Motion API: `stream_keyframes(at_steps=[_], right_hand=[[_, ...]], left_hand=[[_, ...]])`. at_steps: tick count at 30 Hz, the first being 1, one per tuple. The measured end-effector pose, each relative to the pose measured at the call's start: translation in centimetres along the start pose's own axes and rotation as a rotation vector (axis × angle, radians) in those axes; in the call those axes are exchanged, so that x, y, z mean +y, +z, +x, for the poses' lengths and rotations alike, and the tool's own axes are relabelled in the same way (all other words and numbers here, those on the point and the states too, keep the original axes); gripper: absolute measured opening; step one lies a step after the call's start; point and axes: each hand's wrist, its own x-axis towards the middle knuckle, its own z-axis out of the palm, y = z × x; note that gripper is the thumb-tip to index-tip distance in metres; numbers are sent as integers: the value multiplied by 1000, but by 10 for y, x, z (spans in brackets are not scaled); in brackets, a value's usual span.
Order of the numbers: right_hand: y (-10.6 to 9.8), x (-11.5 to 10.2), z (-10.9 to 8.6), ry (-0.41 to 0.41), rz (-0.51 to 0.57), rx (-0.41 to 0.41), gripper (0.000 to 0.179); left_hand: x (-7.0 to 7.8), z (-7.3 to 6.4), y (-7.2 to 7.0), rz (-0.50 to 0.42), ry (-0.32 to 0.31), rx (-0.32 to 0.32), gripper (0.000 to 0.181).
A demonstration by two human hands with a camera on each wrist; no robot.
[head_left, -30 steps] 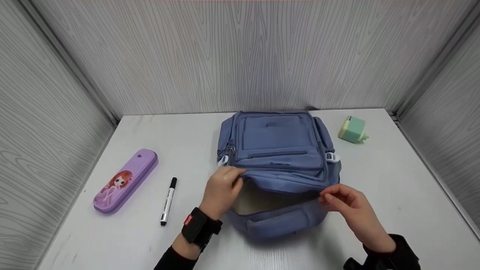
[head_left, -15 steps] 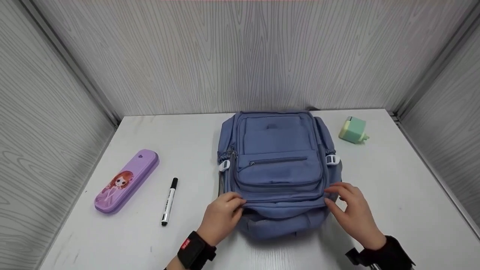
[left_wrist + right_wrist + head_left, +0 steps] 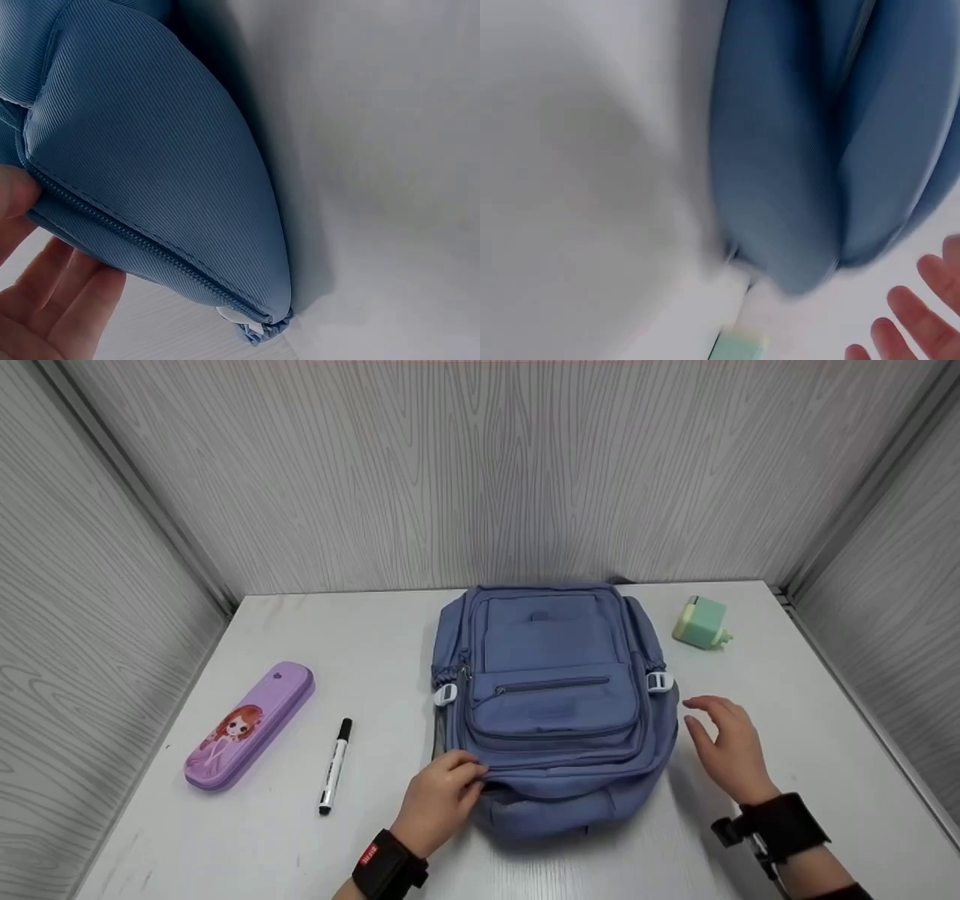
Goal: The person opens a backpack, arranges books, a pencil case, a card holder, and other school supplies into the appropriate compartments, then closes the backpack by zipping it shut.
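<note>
A blue backpack (image 3: 559,712) lies on its back on the white table, its front pockets facing up and its top end toward me. My left hand (image 3: 441,796) pinches the edge of the main opening at its near left corner. In the left wrist view, thumb and fingers of that hand (image 3: 64,296) hold the fabric beside the zipper (image 3: 142,240). Under the front panel a dark gap shows at that corner. My right hand (image 3: 731,746) is off the bag's right side, fingers spread and slightly bent, holding nothing. The right wrist view shows its fingertips (image 3: 922,322) apart from the fabric.
Left of the backpack lie a purple pencil case (image 3: 251,727) with a cartoon girl and a black-capped white marker (image 3: 335,766). A green and yellow block-shaped object (image 3: 702,622) sits at the back right. Grey wood-grain panels (image 3: 480,472) enclose the table's back and sides.
The front panel has come down toward me over the wide opening, drawn by both hands. My right hand has since let go and moved right, away from the bag; the left still pinches the edge.
</note>
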Motion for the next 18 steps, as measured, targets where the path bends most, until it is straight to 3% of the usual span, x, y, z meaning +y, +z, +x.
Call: stream_keyframes(at_steps=[3,8,13,18], right_hand=[[3,21,22,21,-74,-46,25],[11,45,56,-35,-225,-197,44],[19,50,77,-90,-312,-375,55],[27,45,90,-127,-385,-422,50]], left_hand=[[-1,0,-1,1,-12,0,17],[-1,-1,-1,15,-21,13,15],[-2,-3,2,19,-4,46,15],[-4,-1,3,22,2,54,16]])
